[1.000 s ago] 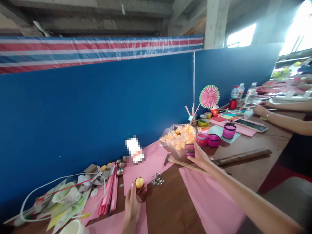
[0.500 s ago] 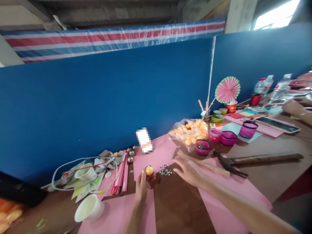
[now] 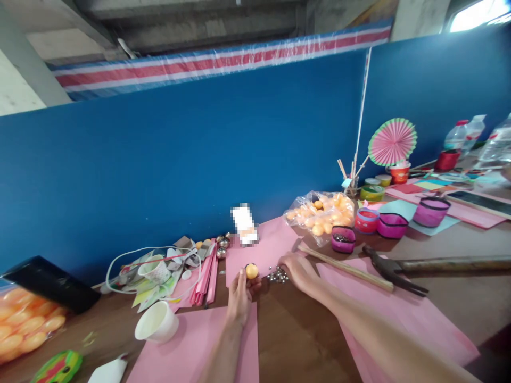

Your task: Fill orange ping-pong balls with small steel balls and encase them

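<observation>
My left hand (image 3: 241,295) is closed around a small orange ball (image 3: 251,271), held upright above the table between thumb and fingers. Just right of it, a little heap of shiny steel balls (image 3: 277,275) lies on the brown tabletop by the edge of a pink sheet (image 3: 268,238). My right hand (image 3: 297,270) has come down at the right side of this heap, fingers curled and pointing into it. Its fingertips are partly hidden, so what they pinch does not show.
A clear bag of orange balls (image 3: 324,211) and a pink pouch of steel balls (image 3: 343,239) stand behind my right hand. A wooden stick (image 3: 351,270) and a hammer (image 3: 395,268) lie to the right. A white cup (image 3: 156,322) and paper scraps (image 3: 159,276) are left.
My right hand has moved left and down to the steel balls, its spread fingers now curled. My left hand still holds the orange ball. The camera view has shifted left.
</observation>
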